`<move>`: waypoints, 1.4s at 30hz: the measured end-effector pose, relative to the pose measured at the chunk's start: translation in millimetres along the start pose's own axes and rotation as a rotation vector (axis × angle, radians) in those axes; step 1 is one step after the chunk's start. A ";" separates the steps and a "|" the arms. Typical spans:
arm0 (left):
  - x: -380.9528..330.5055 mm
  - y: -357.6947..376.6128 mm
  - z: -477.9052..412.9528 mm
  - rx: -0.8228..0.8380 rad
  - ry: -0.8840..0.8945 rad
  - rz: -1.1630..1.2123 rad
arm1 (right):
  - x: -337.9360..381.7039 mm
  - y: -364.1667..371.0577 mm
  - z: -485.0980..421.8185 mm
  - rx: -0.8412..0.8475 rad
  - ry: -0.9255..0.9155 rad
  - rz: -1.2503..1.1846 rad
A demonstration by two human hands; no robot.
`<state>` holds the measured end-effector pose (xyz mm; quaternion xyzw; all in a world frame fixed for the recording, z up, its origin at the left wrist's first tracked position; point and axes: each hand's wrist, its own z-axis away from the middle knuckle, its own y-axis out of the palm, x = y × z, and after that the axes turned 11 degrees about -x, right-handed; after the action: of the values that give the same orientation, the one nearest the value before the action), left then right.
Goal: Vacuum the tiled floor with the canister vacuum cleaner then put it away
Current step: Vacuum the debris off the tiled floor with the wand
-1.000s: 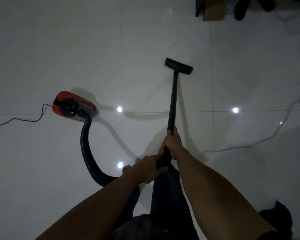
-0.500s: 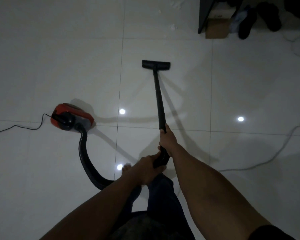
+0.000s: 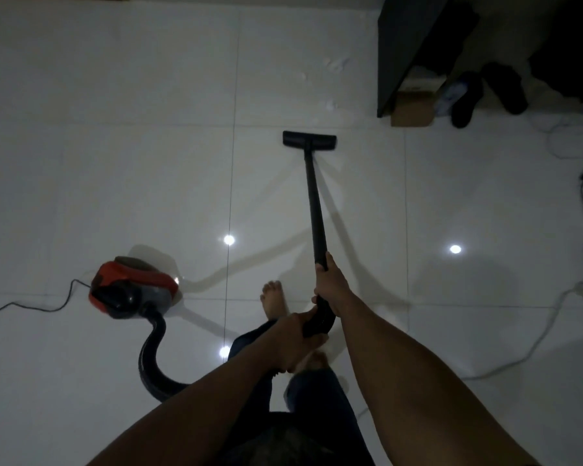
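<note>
Left hand and right hand grip the wand; hose partly hidden behind forearm.

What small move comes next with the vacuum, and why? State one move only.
Probably push the floor head straight ahead. Pale specks that look like debris lie just beyond it, not yet reached. The right hand grips the wand and the left hand grips the handle behind it, so a forward stroke should come easily.
</note>
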<state>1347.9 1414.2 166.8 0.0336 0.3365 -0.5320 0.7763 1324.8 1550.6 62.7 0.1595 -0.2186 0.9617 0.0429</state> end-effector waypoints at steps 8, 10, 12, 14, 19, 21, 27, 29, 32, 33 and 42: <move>-17.6 -99.6 -63.9 -0.007 -0.006 0.017 | 116.2 22.8 -30.2 -0.037 -0.011 0.004; -24.6 -118.7 -74.0 -0.008 0.007 0.066 | 137.8 22.8 -37.1 -0.029 -0.022 0.036; -29.8 -137.2 -89.2 -0.020 0.016 0.099 | 160.6 23.4 -46.1 -0.049 -0.071 0.094; -39.7 -153.5 -106.1 -0.014 -0.012 0.143 | 185.6 22.6 -59.0 -0.064 -0.115 0.119; -74.2 -199.3 -159.3 -0.017 -0.016 0.183 | 259.2 10.4 -93.4 -0.046 -0.099 0.102; -88.8 -222.8 -186.7 -0.033 -0.017 0.138 | 292.7 5.3 -112.4 -0.049 -0.093 0.082; -143.7 -286.7 -242.1 -0.046 -0.057 0.145 | 379.9 -13.6 -156.0 -0.049 -0.078 0.081; -164.9 -308.0 -267.0 -0.066 -0.072 0.154 | 414.0 -24.4 -178.4 -0.040 -0.113 0.102; -187.8 -335.7 -300.2 -0.083 -0.061 0.160 | 459.2 -32.9 -204.6 -0.038 -0.112 0.108; -193.7 -343.9 -310.2 -0.083 -0.051 0.159 | 472.8 -34.4 -210.6 -0.036 -0.100 0.097; -221.7 -402.7 -362.9 -0.159 -0.020 0.141 | 556.2 -35.0 -240.7 -0.070 -0.105 -0.004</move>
<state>783.6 1567.4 133.8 -0.0099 0.3666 -0.4481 0.8153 734.9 1693.7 52.6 0.2086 -0.2537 0.9437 0.0390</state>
